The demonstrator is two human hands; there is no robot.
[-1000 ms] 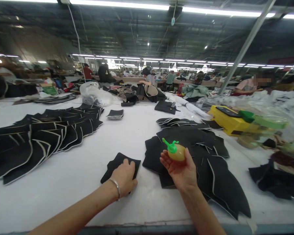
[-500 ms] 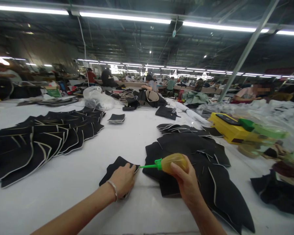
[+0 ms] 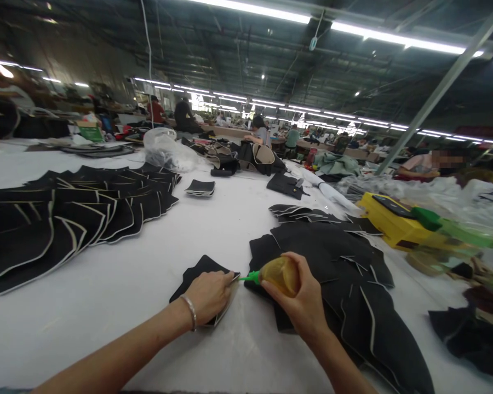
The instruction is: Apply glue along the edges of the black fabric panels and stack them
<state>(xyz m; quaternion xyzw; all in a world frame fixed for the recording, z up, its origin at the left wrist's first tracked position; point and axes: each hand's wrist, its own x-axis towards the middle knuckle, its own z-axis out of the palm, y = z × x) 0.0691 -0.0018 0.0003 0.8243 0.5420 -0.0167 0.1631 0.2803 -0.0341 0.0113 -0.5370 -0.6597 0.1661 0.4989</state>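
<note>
My right hand [image 3: 302,295] is wrapped round a squeeze bottle [image 3: 277,275] of amber liquid with a green nozzle. The bottle lies tilted nearly level, and its nozzle tip points left to the edge of a black panel [image 3: 201,267] with a pale cut edge. My left hand [image 3: 211,295], a bracelet at its wrist, grips this panel near its right corner; the thumb is hidden. Nozzle tip and left fingertips are very close together; whether the tip touches the edge I cannot tell. Beneath the right hand and beyond it lies a heap of black panels [image 3: 320,246].
Overlapping black panels [image 3: 86,202] fan out at left on the white table [image 3: 127,306]. A small stack [image 3: 200,187] lies farther back. At right stand a yellow box [image 3: 388,221], a clear green-rimmed container [image 3: 452,246] and plastic bags. Other people sit in the background.
The bottle has turned so that its nozzle points more away from me and looks shorter. My left hand stays on the panel. The whole view has shifted and tilted slightly.
</note>
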